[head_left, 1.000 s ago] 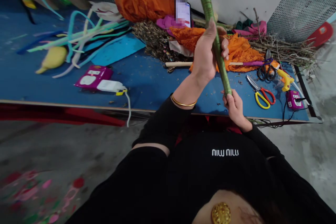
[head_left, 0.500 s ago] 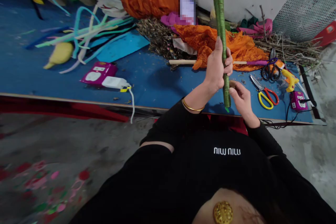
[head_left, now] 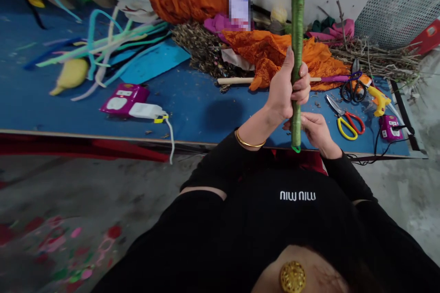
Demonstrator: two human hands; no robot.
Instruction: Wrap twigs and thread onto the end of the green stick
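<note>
A long pole wrapped in shiny green tape (head_left: 297,23) stands nearly upright before me, its top running out of view. My left hand (head_left: 287,84) is closed round its lower part, thumb pointing up along it. Lower down, my right hand (head_left: 314,130) is closed at the pole, a fingertip showing past its left side; whether it also pinches a tape end, I cannot tell. A bit of bright green pokes out at the pole's bottom end, near the table edge. Right of my hands lie scissors with red and yellow handles (head_left: 349,127).
On the blue table (head_left: 192,119) are a purple power strip (head_left: 123,100), coloured foam-like strips (head_left: 103,50), orange cloth (head_left: 240,48) and a wooden stick (head_left: 235,81). At right lie dark-handled scissors (head_left: 353,90), a yellow glue gun (head_left: 380,100), another purple power box (head_left: 391,128) and dry twigs (head_left: 385,57).
The pole has swung more upright, its top moving right. My right hand has come in to the pole's lower end, a fingertip now reaching round behind it. My left hand keeps its grip.
</note>
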